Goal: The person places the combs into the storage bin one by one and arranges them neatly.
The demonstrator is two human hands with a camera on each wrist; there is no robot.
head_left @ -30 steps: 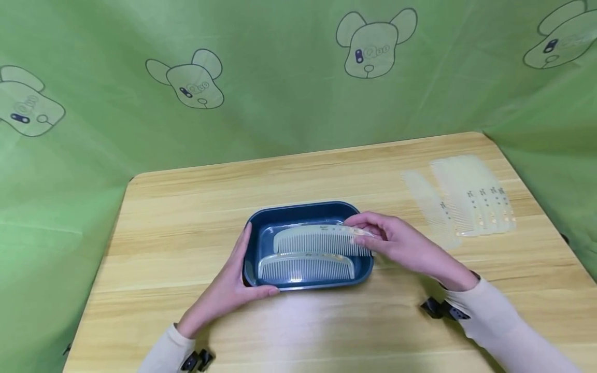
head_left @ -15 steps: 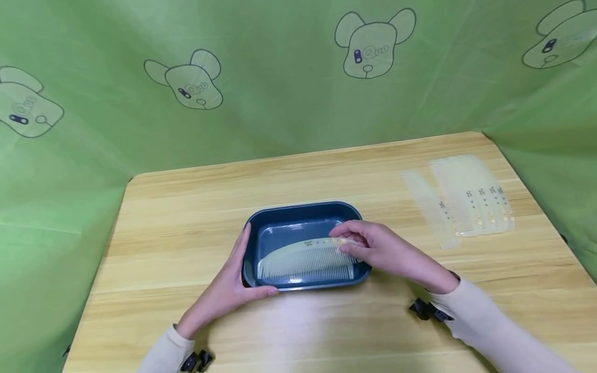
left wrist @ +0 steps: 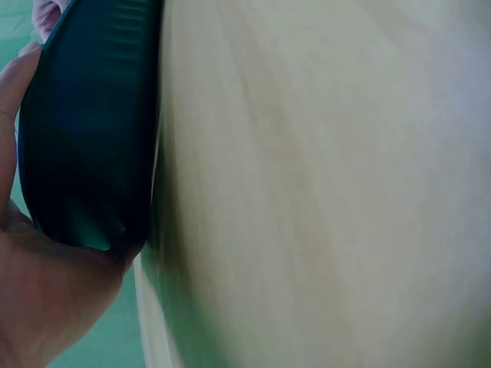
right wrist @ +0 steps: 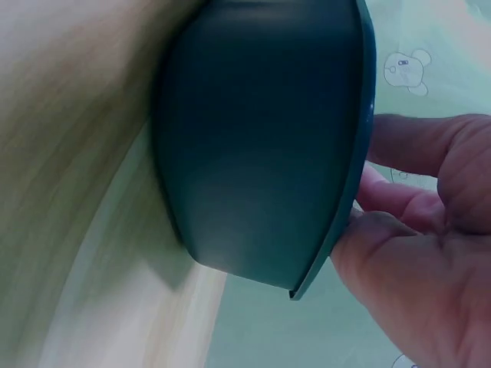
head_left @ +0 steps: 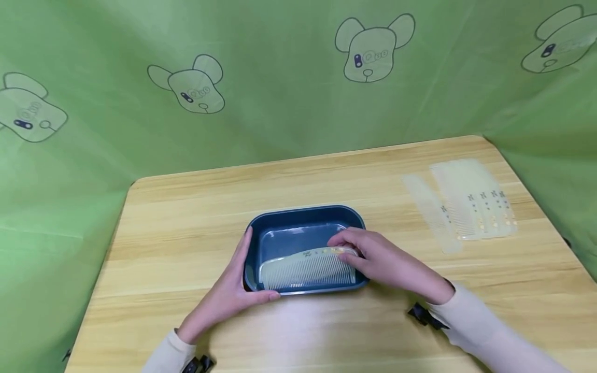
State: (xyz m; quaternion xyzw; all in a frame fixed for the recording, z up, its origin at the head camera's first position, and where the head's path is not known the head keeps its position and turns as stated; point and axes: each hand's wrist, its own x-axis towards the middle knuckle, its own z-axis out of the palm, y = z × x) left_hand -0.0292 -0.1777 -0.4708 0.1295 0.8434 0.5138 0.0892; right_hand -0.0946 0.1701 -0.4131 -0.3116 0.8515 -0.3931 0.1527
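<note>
Head view: our right hand pinches a comb between fingers and thumb inside a blue tray; our left hand, fingers straight, thumb spread, touches its rim.

Combs block the blue tray's near side; its far-left floor is free.

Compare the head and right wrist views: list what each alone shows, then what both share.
Only the head view: the inside of the blue tray, the comb the right hand pinches, and the loose combs at the right of the table.
Only the right wrist view: the outer wall of the tray beside that hand.
Both: right hand, tray, table, and the green sheet with its mouse-like drawings.
</note>
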